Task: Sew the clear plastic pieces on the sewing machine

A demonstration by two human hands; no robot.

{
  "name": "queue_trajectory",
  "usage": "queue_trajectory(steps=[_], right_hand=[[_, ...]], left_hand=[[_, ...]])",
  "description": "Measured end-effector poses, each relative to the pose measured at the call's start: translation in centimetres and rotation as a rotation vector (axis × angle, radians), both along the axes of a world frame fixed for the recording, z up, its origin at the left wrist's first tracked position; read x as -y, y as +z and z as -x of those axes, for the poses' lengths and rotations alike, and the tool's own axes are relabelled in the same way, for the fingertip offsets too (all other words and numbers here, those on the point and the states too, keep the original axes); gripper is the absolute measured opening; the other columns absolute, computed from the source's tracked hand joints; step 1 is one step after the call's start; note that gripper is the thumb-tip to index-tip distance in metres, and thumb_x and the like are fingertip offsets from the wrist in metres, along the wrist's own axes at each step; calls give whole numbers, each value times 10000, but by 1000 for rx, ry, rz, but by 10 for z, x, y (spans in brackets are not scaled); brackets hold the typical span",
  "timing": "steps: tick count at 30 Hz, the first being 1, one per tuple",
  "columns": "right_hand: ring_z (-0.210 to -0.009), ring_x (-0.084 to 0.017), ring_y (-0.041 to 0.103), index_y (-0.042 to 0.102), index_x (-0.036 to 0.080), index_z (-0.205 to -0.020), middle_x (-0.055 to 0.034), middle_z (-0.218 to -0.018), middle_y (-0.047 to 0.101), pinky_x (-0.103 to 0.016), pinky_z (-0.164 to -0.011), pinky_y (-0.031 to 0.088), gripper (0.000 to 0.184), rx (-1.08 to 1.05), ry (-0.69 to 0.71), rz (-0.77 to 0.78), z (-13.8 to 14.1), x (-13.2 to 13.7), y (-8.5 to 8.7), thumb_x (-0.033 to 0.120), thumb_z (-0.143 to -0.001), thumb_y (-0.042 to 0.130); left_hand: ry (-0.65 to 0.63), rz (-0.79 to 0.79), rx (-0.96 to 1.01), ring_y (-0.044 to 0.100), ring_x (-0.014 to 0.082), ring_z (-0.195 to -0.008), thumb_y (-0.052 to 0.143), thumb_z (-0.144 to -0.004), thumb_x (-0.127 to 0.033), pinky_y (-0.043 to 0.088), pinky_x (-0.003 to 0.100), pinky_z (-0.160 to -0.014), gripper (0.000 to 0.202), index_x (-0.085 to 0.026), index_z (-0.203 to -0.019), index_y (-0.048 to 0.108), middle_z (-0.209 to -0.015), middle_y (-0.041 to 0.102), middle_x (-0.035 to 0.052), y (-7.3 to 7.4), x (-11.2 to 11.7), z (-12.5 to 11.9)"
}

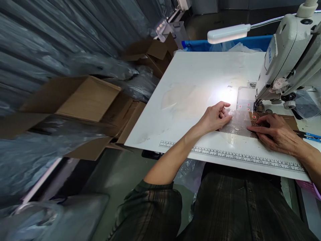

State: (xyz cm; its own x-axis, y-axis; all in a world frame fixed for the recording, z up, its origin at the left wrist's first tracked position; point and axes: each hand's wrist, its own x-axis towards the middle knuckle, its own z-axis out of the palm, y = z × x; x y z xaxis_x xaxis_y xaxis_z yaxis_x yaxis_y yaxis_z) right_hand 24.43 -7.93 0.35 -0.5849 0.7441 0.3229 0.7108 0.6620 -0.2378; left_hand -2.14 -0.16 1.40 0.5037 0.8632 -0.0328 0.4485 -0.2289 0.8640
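A clear plastic sheet [237, 122] lies shiny on the white table, just in front of the sewing machine [281, 57]. My left hand [214, 117] pinches the sheet's left edge between thumb and curled fingers. Resting at the sheet's right side is my right hand [276, 134], its fingers apart and pressing down, the index finger pointing left. A brown strip [288, 121] lies under and behind the right hand, partly hidden by it. Small red marks [254, 117] show by the needle area.
A ruler scale [233, 156] runs along the front edge of the white table [195, 70]. Blue-handled snips [312, 136] lie right of my right hand. A white lamp [228, 34] hangs above. Open cardboard boxes [87, 97] and plastic-wrapped stacks stand left of the table.
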Motion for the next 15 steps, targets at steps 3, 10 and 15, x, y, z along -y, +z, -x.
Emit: queue_trajectory(steps=[3, 10, 15], right_hand=[[-988, -307, 563, 750, 273, -1199, -130, -1062, 622, -497, -841, 481, 355, -8, -6, -15, 1, 1, -3, 243, -982, 470], [-998, -288, 559, 720, 285, -1247, -118, -1090, 613, -478, -846, 491, 368, 5, -10, -13, 0, 2, -3, 224, -964, 494], [-1003, -282, 574, 709, 296, -1262, -115, -1089, 626, -470, -836, 508, 363, 2, -32, -22, 1, 4, -5, 243, -977, 491]], left_hand=[[57, -277, -26, 556, 83, -582, 605, -909, -298, 475, 238, -521, 317, -128, -1176, 603, -874, 661, 34, -5, -2, 0], [-407, -1142, -312, 635, 175, -886, 437, -1036, -283, 535, 307, -688, 281, -148, -1028, 683, -1091, 704, 96, -10, -12, -22], [-585, -1162, -522, 624, 214, -950, 362, -1061, -335, 495, 358, -805, 391, -97, -1149, 659, -1266, 669, 143, -10, -18, -34]])
